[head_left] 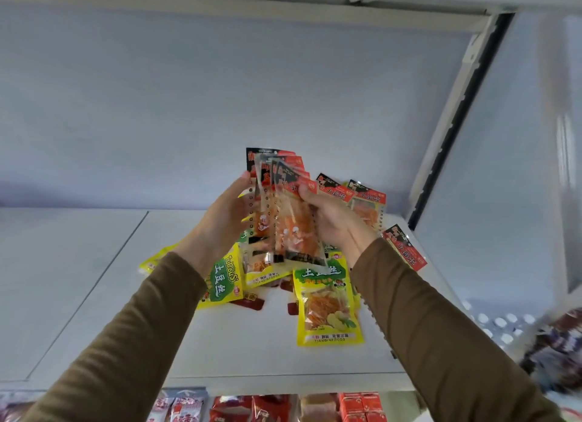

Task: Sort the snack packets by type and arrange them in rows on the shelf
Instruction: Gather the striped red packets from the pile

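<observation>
Several red-black packets (pixel 283 201) fanned upright, gripped between left hand (pixel 226 214) and right hand (pixel 330 217); yellow packets (pixel 327 305) on shelf (pixel 94 280), marked "TIANQINFOODS", "TuDouSi".

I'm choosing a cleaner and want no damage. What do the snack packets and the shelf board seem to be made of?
Red-and-black packets held in both hands: glossy clear plastic film, since the orange snack shows through and the surface glints. Yellow packets: printed plastic film with a clear window. Shelf board: smooth white, probably painted metal, though laminate is possible; a seam runs across it.
</observation>
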Tool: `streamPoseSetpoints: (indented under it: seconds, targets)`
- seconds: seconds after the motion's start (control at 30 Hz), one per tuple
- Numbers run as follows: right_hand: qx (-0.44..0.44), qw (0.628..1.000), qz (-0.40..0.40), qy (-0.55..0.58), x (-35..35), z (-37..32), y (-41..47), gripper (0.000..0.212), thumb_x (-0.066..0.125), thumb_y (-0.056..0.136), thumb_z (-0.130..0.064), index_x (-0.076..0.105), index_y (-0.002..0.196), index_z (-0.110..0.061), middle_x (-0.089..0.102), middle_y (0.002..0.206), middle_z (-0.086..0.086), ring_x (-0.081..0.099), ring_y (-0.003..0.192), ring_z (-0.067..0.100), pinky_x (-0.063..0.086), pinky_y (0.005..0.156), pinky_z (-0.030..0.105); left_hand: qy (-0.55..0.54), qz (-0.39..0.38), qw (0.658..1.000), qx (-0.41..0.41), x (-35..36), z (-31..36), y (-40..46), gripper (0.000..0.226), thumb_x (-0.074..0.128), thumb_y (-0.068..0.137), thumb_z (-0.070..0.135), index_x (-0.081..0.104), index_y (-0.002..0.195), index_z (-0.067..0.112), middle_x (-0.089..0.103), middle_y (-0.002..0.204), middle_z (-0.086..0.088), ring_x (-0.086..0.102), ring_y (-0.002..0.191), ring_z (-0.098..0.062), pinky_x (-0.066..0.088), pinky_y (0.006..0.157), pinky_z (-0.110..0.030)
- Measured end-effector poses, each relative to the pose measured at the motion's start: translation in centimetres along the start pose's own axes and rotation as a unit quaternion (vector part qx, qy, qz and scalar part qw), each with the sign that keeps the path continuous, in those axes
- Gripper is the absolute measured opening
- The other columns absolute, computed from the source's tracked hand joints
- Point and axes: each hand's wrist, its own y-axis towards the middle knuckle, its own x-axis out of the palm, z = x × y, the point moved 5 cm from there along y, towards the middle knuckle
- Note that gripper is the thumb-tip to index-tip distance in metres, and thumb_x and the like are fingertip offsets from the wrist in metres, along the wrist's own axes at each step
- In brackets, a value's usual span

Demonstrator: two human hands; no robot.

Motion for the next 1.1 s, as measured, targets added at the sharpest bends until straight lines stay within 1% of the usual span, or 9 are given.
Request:
streamPoseSetpoints:
  seconds: [0.13,0.27,0.37,0.47,0.63,0.73,0.83,1.0,1.1]
  targets:
    - [-0.037,0.995,0.091,-0.003,0.0,0.3,0.4,0.043,0.076,0.085,-0.026,0.064,0.124,-0.011,0.064,0.134,0.008,0.054,0.131,0.031,0.033,0.116,0.058,0.159,-0.046,0.982,-0.094,0.3,-2.8,-0.5,0.086,0.038,0.074,0.098,0.062,0.132,0.04,0.07,0.129,0.005,0.066,0.119,-0.016,0.046,0.108,-0.052]
    - [-0.133,0.974,0.178,-0.035,0.9,0.6,0.0,0.022,0.076,0.089,-0.022,0.072,0.111,-0.02,0.078,0.103,-0.004,0.074,0.097,0.018,0.056,0.096,0.046,0.155,-0.04,0.98,-0.116,1.7,-3.2,-0.8,0.113,0.073,0.06,0.088,0.034,0.154,0.038,0.059,0.145,0.005,0.058,0.13,-0.02,0.045,0.109,-0.052]
    - [-0.164,0.966,0.201,-0.02,1.4,0.8,-0.3,0.022,0.076,0.089,-0.016,0.071,0.109,-0.016,0.077,0.105,0.002,0.074,0.097,0.021,0.06,0.089,0.04,0.115,-0.007,0.989,-0.098,2.0,-3.2,-0.4,0.103,0.093,0.065,0.05,0.036,0.149,0.029,0.073,0.125,-0.001,0.073,0.109,-0.022,0.057,0.094,-0.043]
    - [-0.15,0.969,0.195,-0.018,1.5,0.7,-1.0,0.021,0.074,0.091,-0.013,0.07,0.111,-0.012,0.074,0.103,0.005,0.07,0.092,0.021,0.059,0.074,0.025,0.087,-0.019,0.992,-0.091,2.3,-3.4,-0.4,0.079,0.091,0.072,0.026,0.052,0.14,0.015,0.075,0.119,-0.01,0.075,0.103,-0.028,0.062,0.078,-0.037]
    - [-0.082,0.991,0.058,-0.09,-0.8,-1.4,-3.8,0.046,0.066,0.094,-0.032,0.057,0.133,-0.009,0.061,0.122,0.005,0.054,0.113,0.025,0.041,0.098,0.042,0.004,0.003,0.999,-0.047,1.5,-4.1,-1.2,0.028,0.087,0.072,0.017,0.079,0.098,0.025,0.078,0.108,-0.012,0.078,0.089,-0.026,0.063,0.069,-0.032]
    - [-0.138,0.943,0.197,-0.229,-6.1,-2.2,-7.7,0.043,0.064,0.092,-0.05,0.058,0.131,-0.031,0.062,0.127,-0.015,0.057,0.117,0.01,0.043,0.092,0.029,-0.009,0.035,0.998,-0.047,0.5,-4.8,-2.2,0.041,0.086,0.071,0.021,0.074,0.109,0.024,0.078,0.111,-0.009,0.078,0.091,-0.025,0.062,0.067,-0.029]
    - [-0.132,0.899,0.271,-0.317,-10.3,0.0,-10.6,0.043,0.063,0.093,-0.052,0.056,0.13,-0.033,0.059,0.121,-0.024,0.058,0.116,0.006,0.042,0.08,0.021,-0.005,0.057,0.997,-0.056,-0.3,-5.8,-3.1,0.059,0.086,0.071,0.024,0.064,0.125,0.018,0.077,0.114,-0.007,0.076,0.098,-0.028,0.064,0.078,-0.037]
    - [0.024,0.761,0.3,-0.575,-14.2,5.7,-12.1,0.09,0.071,0.077,-0.067,0.035,0.148,-0.027,0.04,0.15,0.002,0.038,0.139,0.029,0.039,0.109,0.047,-0.038,0.046,0.995,-0.078,0.4,-7.9,-4.3,0.063,0.089,0.071,0.019,0.061,0.127,0.017,0.076,0.115,-0.012,0.076,0.097,-0.035,0.063,0.072,-0.042]
    - [0.064,0.735,0.305,-0.602,-15.0,7.5,-13.0,0.111,0.074,0.062,-0.077,0.02,0.15,-0.037,0.037,0.147,0.009,0.039,0.135,0.037,0.041,0.106,0.052,-0.005,0.038,0.997,-0.074,1.1,-8.6,-4.8,0.065,0.091,0.07,0.024,0.059,0.127,0.019,0.077,0.115,-0.009,0.076,0.098,-0.032,0.063,0.077,-0.043]
